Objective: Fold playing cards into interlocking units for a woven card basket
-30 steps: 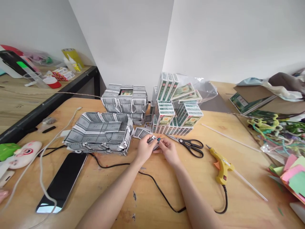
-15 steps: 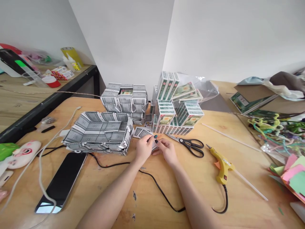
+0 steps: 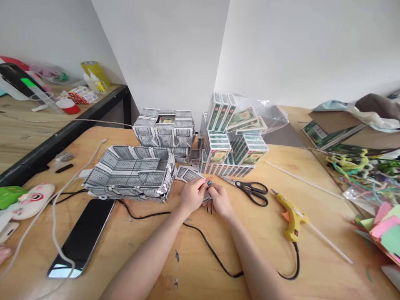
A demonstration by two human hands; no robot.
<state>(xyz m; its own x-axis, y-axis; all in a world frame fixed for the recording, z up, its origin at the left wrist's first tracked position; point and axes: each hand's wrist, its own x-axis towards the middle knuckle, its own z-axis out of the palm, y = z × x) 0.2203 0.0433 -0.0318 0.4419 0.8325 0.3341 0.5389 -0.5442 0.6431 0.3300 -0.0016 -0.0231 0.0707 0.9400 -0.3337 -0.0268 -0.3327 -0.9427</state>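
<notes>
My left hand [image 3: 192, 195] and my right hand [image 3: 220, 200] meet at the middle of the table, both with fingers closed on a playing card [image 3: 206, 196] that they mostly cover. Loose playing cards [image 3: 187, 173] with grey patterned backs lie flat just beyond my left hand. To the left stands an open tray made of folded playing cards [image 3: 125, 173]. Behind it sits a box-shaped card structure [image 3: 164, 129]. Past my hands rise stacked card packs [image 3: 218, 152] in green and white. Black-handled scissors [image 3: 251, 191] rest to the right of my right hand.
A yellow glue gun [image 3: 292, 216] lies at right with its cord, near white glue sticks [image 3: 328, 241]. A phone [image 3: 83, 239] lies at left under a white cable [image 3: 54, 225]. A black cord [image 3: 206, 241] runs beneath my forearms. Coloured paper [image 3: 384, 227] is at the right edge.
My fingers have shifted on the card: my right fingers now extend lower beneath it, and my left hand has moved slightly right. Surrounding things stay in place.
</notes>
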